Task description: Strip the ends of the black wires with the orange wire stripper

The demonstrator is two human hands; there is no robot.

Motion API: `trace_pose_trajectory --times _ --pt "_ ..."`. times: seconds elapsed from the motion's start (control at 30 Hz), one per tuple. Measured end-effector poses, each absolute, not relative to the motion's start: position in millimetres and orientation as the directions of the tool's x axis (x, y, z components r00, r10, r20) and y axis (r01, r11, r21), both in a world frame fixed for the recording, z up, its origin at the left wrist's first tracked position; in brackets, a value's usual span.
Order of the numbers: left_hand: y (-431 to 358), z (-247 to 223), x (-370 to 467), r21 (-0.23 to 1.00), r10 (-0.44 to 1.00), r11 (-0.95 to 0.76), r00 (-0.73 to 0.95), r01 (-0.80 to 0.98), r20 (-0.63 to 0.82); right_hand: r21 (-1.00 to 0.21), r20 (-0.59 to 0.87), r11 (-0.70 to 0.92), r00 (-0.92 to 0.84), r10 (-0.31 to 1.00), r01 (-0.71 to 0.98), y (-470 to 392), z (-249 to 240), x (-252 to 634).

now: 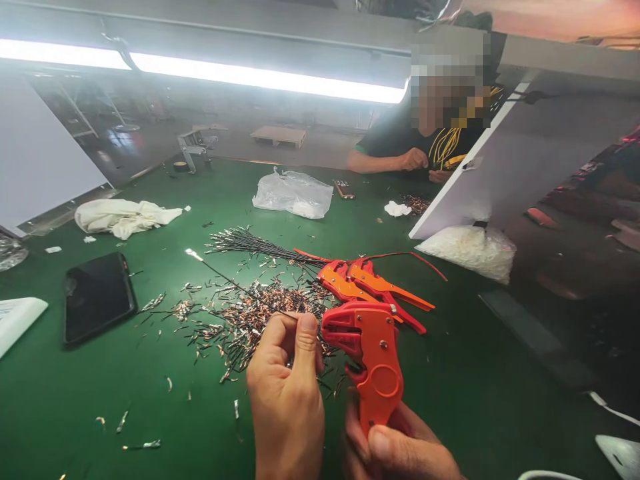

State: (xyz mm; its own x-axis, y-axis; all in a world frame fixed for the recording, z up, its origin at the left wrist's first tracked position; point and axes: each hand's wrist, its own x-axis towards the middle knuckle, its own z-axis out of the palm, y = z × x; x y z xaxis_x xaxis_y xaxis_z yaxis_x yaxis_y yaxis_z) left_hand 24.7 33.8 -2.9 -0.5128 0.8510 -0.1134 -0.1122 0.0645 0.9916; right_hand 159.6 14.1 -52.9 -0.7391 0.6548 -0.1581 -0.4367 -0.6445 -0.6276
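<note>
My left hand (287,387) pinches a thin black wire (227,279) between thumb and fingers. A pale metal terminal sits on the wire's far end, up and to the left. The other end points at the red jaws of an orange wire stripper (383,363); whether it is inside them I cannot tell. My right hand (400,443) is wrapped round the stripper's handles. Beyond my hands lies a pile of wire offcuts (270,313). Two more orange strippers (370,283) lie behind, touching a bundle of black wires (255,245) with terminals.
On the green table (185,413) are a black phone (99,298), a white cloth (127,217) and a clear plastic bag (293,193). A filled bag (467,250) lies by the right partition (530,153). Across the table, a person (395,150) handles yellow wires. A lamp (270,77) hangs above.
</note>
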Motion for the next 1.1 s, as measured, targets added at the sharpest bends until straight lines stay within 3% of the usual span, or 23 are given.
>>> trace_pose_trajectory --times 0.3,0.6,0.7,0.8,0.9,1.0,1.1 --pt "36 -2 26 0.988 0.862 0.048 -0.493 -0.15 -0.117 -0.503 0.004 -0.619 -0.717 0.697 -0.604 16 -66 155" --pt "34 -3 19 0.989 0.788 -0.009 -0.61 -0.147 -0.083 -0.623 -0.009 -0.57 -0.724 0.689 -0.535 19 -47 155" --pt "34 -1 19 0.988 0.802 0.015 -0.588 -0.157 -0.106 -0.793 -0.016 -0.383 -0.612 0.79 -0.474 25 -41 161" --pt "34 -1 21 0.975 0.877 0.111 -0.442 -0.193 -0.187 -0.979 0.012 -0.054 -0.32 0.947 -0.196 32 -40 171" --pt "34 -3 22 0.966 0.93 0.164 -0.297 -0.2 -0.219 -0.991 0.131 0.132 -0.089 0.987 0.004 39 -41 179" --pt "35 -3 21 0.979 0.948 0.169 -0.254 -0.116 -0.194 -0.976 0.209 0.214 -0.092 0.973 0.043 43 -43 184" --pt "36 0 21 0.988 0.963 0.152 -0.223 -0.024 -0.154 -0.909 0.323 0.353 -0.159 0.933 0.224 42 -46 185"
